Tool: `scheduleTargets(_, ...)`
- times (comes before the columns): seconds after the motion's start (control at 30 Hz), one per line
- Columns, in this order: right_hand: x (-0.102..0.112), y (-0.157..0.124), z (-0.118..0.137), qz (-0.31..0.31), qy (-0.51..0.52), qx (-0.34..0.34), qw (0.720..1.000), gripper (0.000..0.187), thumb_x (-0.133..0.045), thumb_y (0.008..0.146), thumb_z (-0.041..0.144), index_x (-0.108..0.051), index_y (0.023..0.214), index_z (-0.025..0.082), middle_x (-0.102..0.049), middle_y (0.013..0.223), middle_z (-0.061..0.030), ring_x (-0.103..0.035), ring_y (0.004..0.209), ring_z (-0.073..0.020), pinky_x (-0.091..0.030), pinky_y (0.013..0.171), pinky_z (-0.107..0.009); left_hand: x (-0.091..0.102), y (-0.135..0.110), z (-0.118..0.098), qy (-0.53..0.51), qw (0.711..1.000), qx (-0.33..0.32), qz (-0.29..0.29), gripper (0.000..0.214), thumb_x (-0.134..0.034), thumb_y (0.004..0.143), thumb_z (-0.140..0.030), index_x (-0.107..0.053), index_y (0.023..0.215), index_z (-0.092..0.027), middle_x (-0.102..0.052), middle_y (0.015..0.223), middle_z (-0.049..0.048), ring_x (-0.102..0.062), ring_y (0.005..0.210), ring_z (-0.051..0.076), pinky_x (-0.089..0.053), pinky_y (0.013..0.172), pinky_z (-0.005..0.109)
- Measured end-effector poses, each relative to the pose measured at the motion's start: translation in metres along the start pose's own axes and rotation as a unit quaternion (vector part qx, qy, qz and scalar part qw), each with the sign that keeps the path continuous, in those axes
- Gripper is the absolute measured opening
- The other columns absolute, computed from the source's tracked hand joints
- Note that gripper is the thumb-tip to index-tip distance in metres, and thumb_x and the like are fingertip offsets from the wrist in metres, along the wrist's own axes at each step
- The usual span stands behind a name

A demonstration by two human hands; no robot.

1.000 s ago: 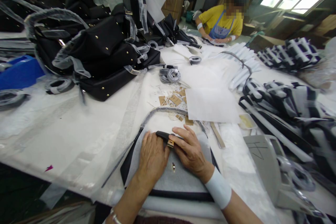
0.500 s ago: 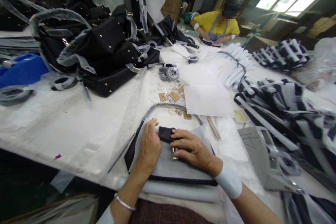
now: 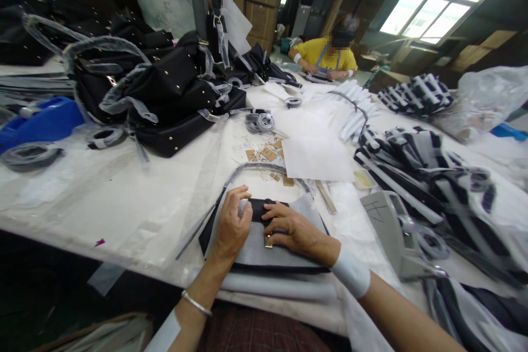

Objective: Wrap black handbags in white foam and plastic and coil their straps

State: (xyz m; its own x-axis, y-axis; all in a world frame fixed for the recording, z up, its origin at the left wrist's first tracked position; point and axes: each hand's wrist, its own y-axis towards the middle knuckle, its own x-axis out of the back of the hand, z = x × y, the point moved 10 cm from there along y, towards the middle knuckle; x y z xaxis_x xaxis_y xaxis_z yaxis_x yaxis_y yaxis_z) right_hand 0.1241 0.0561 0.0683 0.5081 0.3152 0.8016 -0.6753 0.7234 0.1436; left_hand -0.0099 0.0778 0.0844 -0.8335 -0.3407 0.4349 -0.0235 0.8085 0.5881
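A black handbag (image 3: 206,237) lies flat before me, its front covered by a grey protective sheet (image 3: 247,250). The bag's wrapped handle (image 3: 264,165) arches away from me. A black tab (image 3: 258,208) crosses the upper front. Below it, a gold metal clasp (image 3: 268,242) partly shows under my right fingers. My right hand (image 3: 295,234) rests over the tab and clasp, fingers bent, thumb at the clasp; the grip's underside is hidden. At the tab's left end, my left hand (image 3: 233,223) leans on the sheet with loosely curved fingers, thumb and forefinger apart.
Black handbags (image 3: 173,99) are piled at left, near a blue container (image 3: 45,121). Brown tags (image 3: 268,154) and a white paper sheet (image 3: 317,159) lie beyond the bag. At right stand a grey tape dispenser (image 3: 383,231) and wrapped straps (image 3: 433,176). A person in yellow (image 3: 330,55) works opposite.
The camera view has shifted slightly. My right fingers have moved a little over the gold clasp, covering more of it. My left hand stays beside the tab.
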Motion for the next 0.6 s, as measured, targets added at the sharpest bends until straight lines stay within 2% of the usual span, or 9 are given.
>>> scheduleTargets(0.07,-0.003,-0.001,0.0,-0.003,-0.016,-0.014,1.0,0.004,-0.076,0.082,0.022,-0.075,0.087,0.022,-0.069,0.118,-0.0073,-0.052,0.13,-0.0252,-0.039,0.112,-0.047,0.002,-0.001,-0.01,-0.018,1.0,-0.021,0.01,0.01,-0.047,0.094,-0.016,-0.055,0.097,-0.02,-0.063,0.102,0.0056,-0.062,0.103,0.018,-0.051,0.094,0.037)
scheduleTargets(0.1,-0.005,-0.001,0.0,-0.01,-0.022,-0.018,1.0,0.004,-0.077,0.082,0.02,-0.075,0.086,0.022,-0.07,0.116,-0.0074,-0.053,0.129,-0.0258,-0.038,0.113,-0.048,0.001,-0.003,-0.016,-0.026,0.999,-0.033,0.034,0.009,-0.047,0.095,-0.018,-0.056,0.094,-0.02,-0.063,0.096,0.0044,-0.062,0.096,0.017,-0.052,0.09,0.035)
scheduleTargets(0.17,-0.009,-0.003,-0.001,-0.032,-0.032,-0.024,0.999,0.004,-0.076,0.082,0.019,-0.075,0.085,0.021,-0.072,0.112,-0.0069,-0.055,0.126,-0.0262,-0.037,0.113,-0.05,-0.01,-0.016,-0.032,-0.033,0.99,-0.059,0.125,0.012,-0.047,0.096,-0.02,-0.057,0.089,-0.021,-0.063,0.088,0.0027,-0.063,0.087,0.016,-0.053,0.083,0.031)
scheduleTargets(0.23,-0.013,-0.006,-0.005,-0.052,-0.035,-0.035,0.997,0.005,-0.074,0.083,0.017,-0.075,0.086,0.021,-0.072,0.112,-0.0066,-0.054,0.127,-0.0265,-0.037,0.113,-0.051,-0.022,-0.04,-0.046,-0.01,0.971,-0.083,0.226,0.01,-0.05,0.095,-0.02,-0.06,0.091,-0.021,-0.065,0.089,0.003,-0.063,0.086,0.017,-0.053,0.08,0.031)
scheduleTargets(0.27,-0.014,-0.007,-0.008,-0.059,-0.034,-0.042,0.997,0.006,-0.074,0.083,0.016,-0.075,0.087,0.021,-0.072,0.114,-0.0064,-0.053,0.129,-0.0268,-0.037,0.113,-0.052,-0.025,-0.053,-0.052,0.013,0.962,-0.096,0.255,0.007,-0.054,0.093,-0.021,-0.061,0.096,-0.021,-0.067,0.094,0.004,-0.064,0.089,0.018,-0.054,0.081,0.033)
scheduleTargets(0.3,-0.014,-0.009,-0.01,-0.067,-0.03,-0.051,0.996,0.008,-0.074,0.082,0.015,-0.075,0.087,0.021,-0.072,0.115,-0.0063,-0.051,0.131,-0.0272,-0.037,0.112,-0.053,-0.025,-0.065,-0.056,0.041,0.956,-0.109,0.268,0.013,-0.059,0.09,-0.021,-0.062,0.103,-0.021,-0.068,0.101,0.0056,-0.064,0.093,0.02,-0.055,0.083,0.035)
scheduleTargets(0.37,-0.013,-0.011,-0.015,-0.076,-0.016,-0.063,0.995,0.01,-0.076,0.08,0.014,-0.075,0.085,0.022,-0.072,0.117,-0.006,-0.049,0.133,-0.0275,-0.038,0.112,-0.053,-0.021,-0.085,-0.062,0.09,0.951,-0.15,0.255,0.035,-0.064,0.086,-0.022,-0.058,0.121,-0.019,-0.066,0.117,0.0099,-0.064,0.105,0.024,-0.055,0.09,0.04)
scheduleTargets(0.43,-0.012,-0.012,-0.016,-0.079,-0.001,-0.064,0.995,0.01,-0.078,0.078,0.015,-0.076,0.084,0.022,-0.072,0.116,-0.006,-0.052,0.131,-0.0266,-0.038,0.112,-0.052,-0.019,-0.098,-0.063,0.12,0.948,-0.189,0.227,0.044,-0.062,0.088,-0.024,-0.052,0.131,-0.018,-0.065,0.122,0.0122,-0.063,0.11,0.026,-0.054,0.093,0.042)
scheduleTargets(0.6,-0.01,-0.012,-0.011,-0.077,-0.017,-0.026,0.997,0.01,-0.079,0.078,0.016,-0.076,0.087,0.02,-0.072,0.118,-0.0078,-0.056,0.127,-0.0235,-0.038,0.113,-0.046,-0.022,-0.104,-0.057,0.146,0.944,-0.229,0.186,0.035,-0.05,0.095,-0.026,-0.055,0.129,-0.017,-0.067,0.118,0.0123,-0.064,0.107,0.026,-0.054,0.092,0.042)
